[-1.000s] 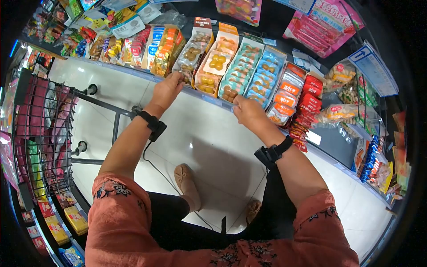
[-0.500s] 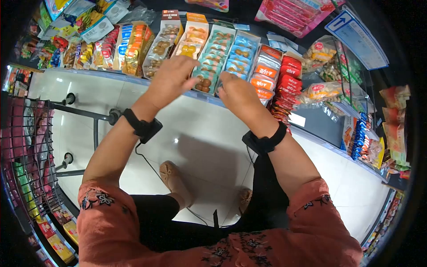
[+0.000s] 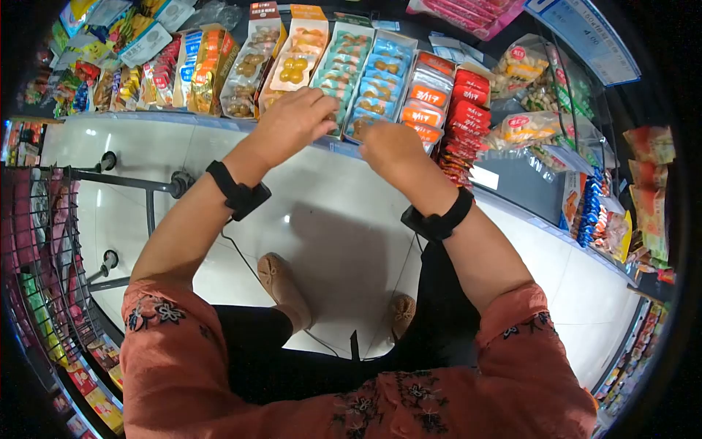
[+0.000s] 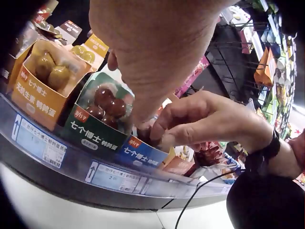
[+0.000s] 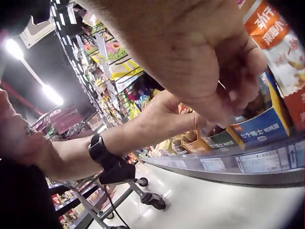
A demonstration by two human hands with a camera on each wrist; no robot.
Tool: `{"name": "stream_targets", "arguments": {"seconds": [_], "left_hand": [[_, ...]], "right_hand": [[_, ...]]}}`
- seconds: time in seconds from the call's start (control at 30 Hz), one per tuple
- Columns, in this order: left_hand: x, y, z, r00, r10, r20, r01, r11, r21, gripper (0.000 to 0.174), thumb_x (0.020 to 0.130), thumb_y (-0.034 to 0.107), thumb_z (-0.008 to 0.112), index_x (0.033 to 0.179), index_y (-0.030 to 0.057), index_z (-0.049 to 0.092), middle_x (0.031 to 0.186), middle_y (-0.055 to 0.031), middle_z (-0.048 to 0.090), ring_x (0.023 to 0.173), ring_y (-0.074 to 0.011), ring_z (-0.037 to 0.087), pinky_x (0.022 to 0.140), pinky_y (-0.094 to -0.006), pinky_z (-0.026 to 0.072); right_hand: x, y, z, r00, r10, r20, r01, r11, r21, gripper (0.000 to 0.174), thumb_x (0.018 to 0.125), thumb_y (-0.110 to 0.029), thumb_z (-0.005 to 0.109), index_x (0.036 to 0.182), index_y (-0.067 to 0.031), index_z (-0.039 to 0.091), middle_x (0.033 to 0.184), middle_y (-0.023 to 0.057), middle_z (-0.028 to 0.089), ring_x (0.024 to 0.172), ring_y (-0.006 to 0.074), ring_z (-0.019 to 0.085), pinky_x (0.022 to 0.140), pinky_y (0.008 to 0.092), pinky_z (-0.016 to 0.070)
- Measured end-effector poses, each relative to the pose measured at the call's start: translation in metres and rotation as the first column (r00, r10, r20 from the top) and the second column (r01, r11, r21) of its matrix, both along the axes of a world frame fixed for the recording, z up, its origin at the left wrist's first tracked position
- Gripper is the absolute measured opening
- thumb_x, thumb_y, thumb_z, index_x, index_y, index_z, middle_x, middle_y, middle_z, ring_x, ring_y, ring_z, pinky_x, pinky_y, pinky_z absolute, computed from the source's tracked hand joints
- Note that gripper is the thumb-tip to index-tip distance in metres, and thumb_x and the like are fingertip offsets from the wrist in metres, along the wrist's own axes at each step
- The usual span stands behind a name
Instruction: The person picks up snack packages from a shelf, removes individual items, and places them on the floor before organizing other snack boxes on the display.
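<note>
In the head view my left hand (image 3: 291, 126) is over the front of the green box (image 4: 93, 130) of quail egg packs (image 3: 341, 57), thumb and fingers loosely bent. Its fingertips reach toward the blue box (image 4: 145, 153) in the left wrist view. At the front of that blue box my right hand (image 3: 395, 150) has its fingers curled, thumb and forefinger pinching around the front quail egg pack (image 4: 144, 131). The pack is mostly hidden behind the fingers. Brown eggs show through clear film in the green box.
Left of the green box stands an orange box (image 4: 34, 102) of eggs. Orange packets (image 3: 423, 95) and red packets (image 3: 468, 110) stand to the right. Price labels (image 4: 38, 143) line the shelf edge. A wire cart (image 3: 44, 241) with goods is at the left.
The left hand has left the box farther left and moved right to the green box. The right hand has moved from the green box to the blue one.
</note>
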State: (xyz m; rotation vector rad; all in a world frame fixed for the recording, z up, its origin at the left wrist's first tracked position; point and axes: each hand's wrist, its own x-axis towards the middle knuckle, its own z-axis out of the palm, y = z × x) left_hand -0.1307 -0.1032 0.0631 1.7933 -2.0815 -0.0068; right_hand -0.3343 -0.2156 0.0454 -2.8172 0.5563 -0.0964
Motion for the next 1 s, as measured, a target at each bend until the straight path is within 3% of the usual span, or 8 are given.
{"name": "stream_targets", "arguments": {"seconds": [0.17, 0.23, 0.33, 0.43, 0.57, 0.73, 0.93, 1.0], "left_hand": [[-0.010, 0.014, -0.010, 0.996, -0.010, 0.085, 0.003, 0.997, 0.072, 0.029, 0.088, 0.020, 0.075, 0.109, 0.0094, 0.060, 0.102, -0.0086, 0.062, 0.087, -0.0305, 0.068, 0.073, -0.0416, 0.0565], [-0.014, 0.014, -0.019, 0.988, -0.012, 0.153, 0.001, 0.997, 0.072, 0.026, 0.087, 0.017, 0.074, 0.107, 0.0097, 0.059, 0.103, -0.0096, 0.061, 0.084, -0.0296, 0.068, 0.072, -0.0402, 0.0571], [-0.019, 0.016, -0.030, 0.973, 0.020, 0.228, -0.036, 0.997, 0.067, 0.021, 0.087, 0.014, 0.072, 0.103, 0.0095, 0.058, 0.104, -0.0106, 0.059, 0.081, -0.0284, 0.068, 0.068, -0.0393, 0.0573], [-0.021, 0.013, -0.038, 0.982, 0.008, 0.188, -0.004, 1.000, -0.021, 0.018, 0.087, 0.011, 0.069, 0.100, 0.0085, 0.057, 0.101, -0.0109, 0.059, 0.078, -0.0274, 0.068, 0.066, -0.0388, 0.0569], [-0.023, 0.007, -0.042, 0.982, 0.024, 0.189, -0.020, 0.999, -0.025, 0.015, 0.086, 0.008, 0.066, 0.097, 0.0071, 0.056, 0.098, -0.0108, 0.060, 0.079, -0.0280, 0.068, 0.066, -0.0389, 0.0566], [-0.027, -0.001, -0.045, 0.986, -0.007, 0.169, 0.024, 0.994, -0.102, 0.012, 0.085, 0.006, 0.064, 0.093, 0.0065, 0.055, 0.096, -0.0107, 0.060, 0.084, -0.0276, 0.068, 0.066, -0.0384, 0.0563], [-0.028, 0.004, -0.038, 0.988, -0.001, 0.154, 0.001, 1.000, 0.002, 0.010, 0.084, 0.007, 0.063, 0.090, 0.0066, 0.055, 0.096, -0.0109, 0.059, 0.088, -0.0290, 0.067, 0.072, -0.0392, 0.0570], [-0.025, 0.005, -0.039, 0.984, -0.010, 0.178, 0.007, 1.000, 0.016, 0.011, 0.087, 0.009, 0.063, 0.096, 0.0060, 0.058, 0.098, -0.0108, 0.061, 0.090, -0.0297, 0.068, 0.073, -0.0403, 0.0568]], "right_hand": [[0.003, -0.001, -0.005, 0.992, 0.026, -0.126, -0.023, 0.999, 0.023, 0.017, 0.091, -0.003, 0.056, 0.099, -0.0007, 0.070, 0.089, 0.0217, 0.074, 0.084, 0.0376, 0.075, 0.070, 0.0487, 0.0594], [0.003, 0.000, -0.008, 0.998, -0.005, -0.057, 0.007, 0.999, 0.031, 0.019, 0.091, -0.004, 0.056, 0.105, -0.0014, 0.068, 0.092, 0.0213, 0.074, 0.087, 0.0373, 0.075, 0.072, 0.0480, 0.0596], [0.005, 0.003, -0.008, 0.997, -0.029, -0.071, 0.032, 0.999, 0.039, 0.023, 0.092, -0.005, 0.056, 0.113, -0.0033, 0.066, 0.096, 0.0205, 0.074, 0.089, 0.0367, 0.075, 0.074, 0.0469, 0.0597], [0.008, 0.005, -0.005, 0.992, -0.036, -0.119, 0.040, 0.999, 0.034, 0.024, 0.092, -0.006, 0.057, 0.114, -0.0048, 0.066, 0.096, 0.0193, 0.074, 0.090, 0.0363, 0.075, 0.074, 0.0463, 0.0599], [0.010, 0.005, -0.003, 0.986, -0.052, -0.157, 0.050, 0.999, -0.016, 0.021, 0.092, -0.006, 0.058, 0.110, -0.0052, 0.067, 0.094, 0.0179, 0.075, 0.089, 0.0355, 0.075, 0.073, 0.0462, 0.0599], [0.003, -0.002, -0.009, 0.996, -0.031, -0.080, 0.029, 0.999, -0.032, 0.018, 0.090, -0.005, 0.058, 0.104, -0.0052, 0.070, 0.092, 0.0179, 0.075, 0.085, 0.0349, 0.076, 0.070, 0.0459, 0.0600], [0.002, 0.004, -0.009, 0.995, -0.029, -0.092, 0.025, 0.999, -0.043, 0.018, 0.090, -0.006, 0.057, 0.103, -0.0046, 0.070, 0.091, 0.0185, 0.075, 0.083, 0.0363, 0.075, 0.068, 0.0474, 0.0599], [0.003, 0.003, -0.010, 0.996, -0.050, -0.070, 0.048, 0.998, -0.032, 0.018, 0.091, -0.007, 0.057, 0.103, -0.0040, 0.070, 0.090, 0.0185, 0.075, 0.083, 0.0368, 0.075, 0.068, 0.0481, 0.0597]]}}
